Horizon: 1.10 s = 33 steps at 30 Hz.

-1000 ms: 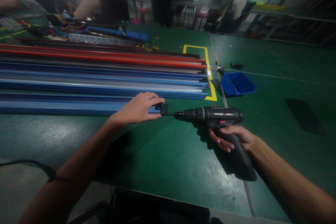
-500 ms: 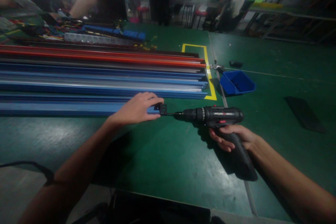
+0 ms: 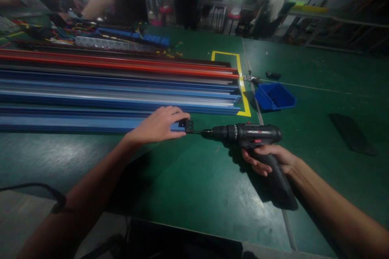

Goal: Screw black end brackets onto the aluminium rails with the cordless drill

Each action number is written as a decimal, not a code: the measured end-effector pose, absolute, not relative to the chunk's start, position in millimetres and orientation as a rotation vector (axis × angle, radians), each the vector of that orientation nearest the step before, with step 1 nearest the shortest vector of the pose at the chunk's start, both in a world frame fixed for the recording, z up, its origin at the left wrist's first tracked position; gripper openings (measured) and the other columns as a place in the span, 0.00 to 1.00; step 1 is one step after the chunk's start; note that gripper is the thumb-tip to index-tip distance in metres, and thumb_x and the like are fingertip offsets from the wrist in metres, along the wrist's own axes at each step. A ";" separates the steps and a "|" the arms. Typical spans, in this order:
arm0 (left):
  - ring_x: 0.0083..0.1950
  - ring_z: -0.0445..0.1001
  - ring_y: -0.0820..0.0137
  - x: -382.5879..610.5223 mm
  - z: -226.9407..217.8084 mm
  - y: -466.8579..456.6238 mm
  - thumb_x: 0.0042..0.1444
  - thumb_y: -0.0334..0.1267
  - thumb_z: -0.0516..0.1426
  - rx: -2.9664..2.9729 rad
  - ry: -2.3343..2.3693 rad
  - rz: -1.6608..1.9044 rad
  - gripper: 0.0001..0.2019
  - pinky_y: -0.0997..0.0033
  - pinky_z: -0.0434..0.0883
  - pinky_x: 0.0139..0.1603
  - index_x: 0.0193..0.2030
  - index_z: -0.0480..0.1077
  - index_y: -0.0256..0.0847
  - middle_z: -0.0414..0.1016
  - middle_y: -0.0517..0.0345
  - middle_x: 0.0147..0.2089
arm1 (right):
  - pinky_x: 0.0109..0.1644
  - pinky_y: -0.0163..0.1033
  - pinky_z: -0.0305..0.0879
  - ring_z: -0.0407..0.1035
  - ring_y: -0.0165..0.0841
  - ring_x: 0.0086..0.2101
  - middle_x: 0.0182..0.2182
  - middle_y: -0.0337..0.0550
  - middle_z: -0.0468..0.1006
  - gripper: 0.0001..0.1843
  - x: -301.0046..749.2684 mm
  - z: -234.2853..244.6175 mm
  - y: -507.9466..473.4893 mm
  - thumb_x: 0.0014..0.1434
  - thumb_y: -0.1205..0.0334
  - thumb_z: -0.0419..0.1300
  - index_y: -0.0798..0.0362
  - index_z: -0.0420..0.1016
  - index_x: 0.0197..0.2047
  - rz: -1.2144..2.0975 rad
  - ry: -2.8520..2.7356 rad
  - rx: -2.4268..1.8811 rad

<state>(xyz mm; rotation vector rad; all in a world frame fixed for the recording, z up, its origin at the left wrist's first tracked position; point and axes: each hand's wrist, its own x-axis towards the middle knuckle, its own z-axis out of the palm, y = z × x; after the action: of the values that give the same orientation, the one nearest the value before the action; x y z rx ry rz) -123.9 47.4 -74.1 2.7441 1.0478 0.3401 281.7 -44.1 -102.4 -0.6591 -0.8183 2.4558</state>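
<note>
At the near edge of the green table mat (image 3: 197,182), almost nothing differs from half a second ago. The left hand (image 3: 158,124) still lies curled over the end of the nearest blue rail (image 3: 75,123), fingers pressed on top and thumb along the side, pinning it down beside a small black end cap (image 3: 189,126) at the rail's tip. The right hand (image 3: 269,160) remains clenched around the grip of a black cordless drill (image 3: 252,134). The drill is level and points left, with its bit meeting the end cap as before. Hands, drill and rail have kept their places. Only the view has shifted slightly, and the dark cable (image 3: 36,188) at lower left sits a little differently in the picture.

Surface: behind the held rail lies a stack of long rails (image 3: 121,89), blue ones nearer and red ones farther. Their ends line up near a rectangle of yellow tape (image 3: 240,85). Just right of the tape stands a blue bin (image 3: 275,96); its contents cannot be made out. A small dark item (image 3: 273,75) lies beyond the bin. A flat black piece (image 3: 352,133) lies well to the right, apart from the rest.

Room: dim and blurred. Coloured wires and more blue strips clutter the far left of the table, where another person's arm (image 3: 97,4) shows. Stools (image 3: 165,12) and further benches stand behind.
</note>
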 end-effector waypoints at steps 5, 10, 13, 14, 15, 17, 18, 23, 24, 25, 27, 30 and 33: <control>0.58 0.72 0.57 -123.7 -73.7 47.2 0.63 0.51 0.61 2.746 1.043 0.341 0.23 0.57 0.67 0.58 0.62 0.69 0.48 0.74 0.50 0.59 | 0.30 0.31 0.76 0.68 0.21 0.20 0.34 0.47 0.77 0.14 281.2 -102.8 -42.9 0.67 0.62 0.62 0.66 0.78 0.49 2.466 -0.818 -0.640; 0.59 0.72 0.56 -122.9 -73.0 46.0 0.63 0.50 0.61 2.742 1.050 0.357 0.23 0.56 0.67 0.58 0.62 0.70 0.47 0.73 0.49 0.59 | 0.31 0.32 0.76 0.69 0.22 0.21 0.35 0.47 0.78 0.14 280.9 -102.5 -43.0 0.67 0.62 0.62 0.66 0.78 0.49 2.461 -0.844 -0.635; 0.59 0.72 0.56 -123.0 -73.3 45.9 0.64 0.51 0.60 2.748 1.053 0.348 0.23 0.56 0.67 0.58 0.63 0.69 0.47 0.73 0.49 0.59 | 0.30 0.32 0.75 0.68 0.22 0.21 0.34 0.46 0.77 0.13 280.0 -100.4 -43.6 0.67 0.63 0.62 0.66 0.78 0.48 2.457 -0.848 -0.647; 0.59 0.72 0.56 -123.0 -73.4 45.9 0.64 0.51 0.60 2.751 1.053 0.345 0.23 0.56 0.67 0.58 0.62 0.69 0.47 0.73 0.50 0.59 | 0.30 0.31 0.75 0.67 0.22 0.20 0.34 0.45 0.77 0.13 279.7 -99.8 -43.8 0.67 0.63 0.62 0.66 0.78 0.47 2.453 -0.850 -0.651; 0.59 0.72 0.56 -123.1 -73.7 46.1 0.64 0.51 0.60 2.754 1.052 0.342 0.23 0.56 0.66 0.58 0.62 0.69 0.47 0.73 0.50 0.59 | 0.30 0.31 0.75 0.67 0.21 0.20 0.33 0.45 0.76 0.12 279.5 -99.4 -44.0 0.67 0.63 0.62 0.66 0.78 0.46 2.448 -0.852 -0.654; 0.59 0.72 0.56 -123.3 -74.2 46.5 0.64 0.51 0.61 2.762 1.051 0.340 0.23 0.56 0.67 0.58 0.62 0.69 0.48 0.73 0.50 0.59 | 0.29 0.31 0.74 0.66 0.21 0.20 0.33 0.44 0.76 0.12 279.3 -99.3 -44.3 0.66 0.63 0.63 0.65 0.78 0.46 2.443 -0.854 -0.661; 0.59 0.72 0.56 -123.4 -74.5 46.7 0.63 0.52 0.61 2.765 1.049 0.339 0.23 0.57 0.67 0.58 0.62 0.69 0.48 0.73 0.50 0.59 | 0.29 0.31 0.74 0.66 0.21 0.20 0.33 0.44 0.76 0.12 279.4 -99.5 -44.3 0.66 0.63 0.63 0.65 0.78 0.46 2.445 -0.852 -0.666; 0.59 0.72 0.56 -123.9 -75.0 47.0 0.64 0.52 0.61 2.770 1.044 0.341 0.23 0.56 0.67 0.58 0.63 0.68 0.48 0.73 0.49 0.60 | 0.30 0.31 0.74 0.66 0.21 0.20 0.33 0.44 0.76 0.12 280.5 -101.4 -44.0 0.67 0.63 0.62 0.65 0.79 0.47 2.449 -0.858 -0.639; 0.59 0.72 0.56 -123.9 -75.0 46.9 0.64 0.51 0.61 2.770 1.041 0.343 0.23 0.56 0.67 0.58 0.63 0.68 0.48 0.73 0.49 0.60 | 0.30 0.31 0.74 0.66 0.21 0.20 0.33 0.44 0.76 0.12 280.6 -101.6 -44.0 0.67 0.63 0.62 0.65 0.79 0.47 2.450 -0.857 -0.629; 0.59 0.72 0.56 -124.0 -74.9 46.9 0.64 0.51 0.61 2.770 1.038 0.346 0.23 0.56 0.67 0.58 0.62 0.68 0.48 0.73 0.49 0.60 | 0.30 0.31 0.74 0.66 0.21 0.20 0.33 0.44 0.76 0.12 280.6 -101.7 -43.9 0.67 0.63 0.62 0.65 0.79 0.47 2.451 -0.852 -0.627; 0.59 0.72 0.56 -124.0 -74.7 46.9 0.63 0.51 0.61 2.766 1.036 0.349 0.23 0.56 0.67 0.58 0.62 0.68 0.48 0.73 0.49 0.60 | 0.30 0.31 0.75 0.66 0.21 0.20 0.33 0.44 0.76 0.12 280.5 -101.7 -44.1 0.67 0.63 0.62 0.65 0.79 0.46 2.454 -0.839 -0.632; 0.59 0.72 0.56 -123.8 -74.2 46.9 0.63 0.50 0.61 2.755 1.044 0.343 0.23 0.56 0.67 0.57 0.62 0.69 0.48 0.73 0.49 0.60 | 0.30 0.31 0.75 0.65 0.20 0.20 0.33 0.44 0.76 0.12 280.1 -101.3 -44.5 0.67 0.63 0.62 0.65 0.79 0.46 2.462 -0.828 -0.644; 0.58 0.72 0.56 -123.5 -73.5 47.0 0.63 0.50 0.61 2.747 1.049 0.331 0.22 0.56 0.67 0.57 0.62 0.69 0.48 0.73 0.50 0.59 | 0.30 0.31 0.74 0.65 0.21 0.20 0.32 0.44 0.76 0.12 280.4 -101.0 -44.7 0.66 0.63 0.63 0.65 0.79 0.46 2.460 -0.821 -0.660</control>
<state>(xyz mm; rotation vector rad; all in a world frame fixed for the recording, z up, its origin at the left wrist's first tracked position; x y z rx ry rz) -123.5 47.0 -73.5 2.7469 1.0487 0.3309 280.4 -44.7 -101.0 -0.6605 -0.8207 2.4605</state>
